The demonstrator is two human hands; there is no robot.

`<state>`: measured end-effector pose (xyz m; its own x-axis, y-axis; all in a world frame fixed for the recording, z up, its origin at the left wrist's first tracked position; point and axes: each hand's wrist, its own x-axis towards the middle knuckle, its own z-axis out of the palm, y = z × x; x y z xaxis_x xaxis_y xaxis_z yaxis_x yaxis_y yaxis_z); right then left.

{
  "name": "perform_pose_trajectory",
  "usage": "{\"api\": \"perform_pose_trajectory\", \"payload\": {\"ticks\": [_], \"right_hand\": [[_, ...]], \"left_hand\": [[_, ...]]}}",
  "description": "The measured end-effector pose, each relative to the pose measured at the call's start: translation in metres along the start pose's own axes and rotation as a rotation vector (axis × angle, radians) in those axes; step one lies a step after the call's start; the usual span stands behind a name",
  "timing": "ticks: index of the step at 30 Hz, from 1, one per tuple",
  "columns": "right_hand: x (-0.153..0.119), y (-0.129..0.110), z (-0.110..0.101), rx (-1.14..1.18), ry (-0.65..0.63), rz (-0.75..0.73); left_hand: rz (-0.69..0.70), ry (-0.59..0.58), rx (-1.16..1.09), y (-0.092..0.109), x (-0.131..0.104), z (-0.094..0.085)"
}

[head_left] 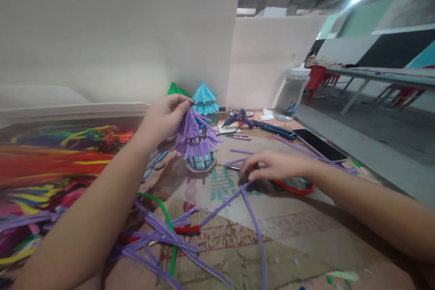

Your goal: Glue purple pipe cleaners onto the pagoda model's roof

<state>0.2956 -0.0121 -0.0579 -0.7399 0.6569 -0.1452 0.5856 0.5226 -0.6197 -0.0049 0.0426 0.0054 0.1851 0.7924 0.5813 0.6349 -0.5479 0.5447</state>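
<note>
My left hand pinches the peak of a small purple pagoda made of fuzzy strips, which has two tiers of roof and stands on a pale base. Near the middle right, my right hand is low over the cardboard with its fingers curled down, beside the ends of purple strips. Whether it grips a strip is too blurred to tell. Behind the purple pagoda stand a blue pagoda and a green one. More purple strips lie loose at the front, crossed with green and red ones.
A box of colourful strips fills the left side. Toward the back are a glue gun, small scissors, a dark blue tool, a phone and a clear bottle. A red ring-shaped item lies by my right wrist.
</note>
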Motion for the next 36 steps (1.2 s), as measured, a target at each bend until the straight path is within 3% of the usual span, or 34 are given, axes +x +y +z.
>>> {"api": "perform_pose_trajectory", "payload": {"ticks": [3,9,16,21,23,25,27,29,33,36], "right_hand": [[-0.008,-0.012,0.024,0.064,-0.145,-0.130],[-0.007,-0.018,0.044,-0.288,-0.016,-0.107],[-0.006,-0.003,0.030,-0.411,0.354,-0.150],[0.005,0.009,0.022,-0.276,0.570,0.038],[0.004,0.006,0.019,-0.215,0.492,0.016],[-0.002,-0.003,0.018,-0.169,0.269,-0.102],[-0.007,-0.015,0.023,-0.190,0.058,-0.220],[-0.008,-0.023,0.036,-0.264,0.008,-0.259],[0.002,-0.022,0.067,-0.357,0.176,-0.323],[0.006,-0.013,0.068,-0.393,0.397,-0.373]], "left_hand": [[0.002,-0.009,-0.033,-0.002,0.000,0.002],[0.009,-0.032,-0.054,-0.001,-0.002,0.001],[0.064,-0.050,-0.078,-0.003,-0.001,0.003],[0.092,0.030,-0.025,0.000,-0.002,-0.005],[0.123,0.156,0.059,0.015,-0.009,-0.015],[0.152,0.138,0.118,0.036,-0.020,-0.022],[0.222,-0.011,0.150,0.055,-0.036,-0.024],[0.322,-0.262,0.199,0.064,-0.054,-0.021],[0.223,-0.839,0.359,0.040,-0.097,-0.020],[0.347,-0.872,0.340,0.013,-0.129,-0.027]]}}
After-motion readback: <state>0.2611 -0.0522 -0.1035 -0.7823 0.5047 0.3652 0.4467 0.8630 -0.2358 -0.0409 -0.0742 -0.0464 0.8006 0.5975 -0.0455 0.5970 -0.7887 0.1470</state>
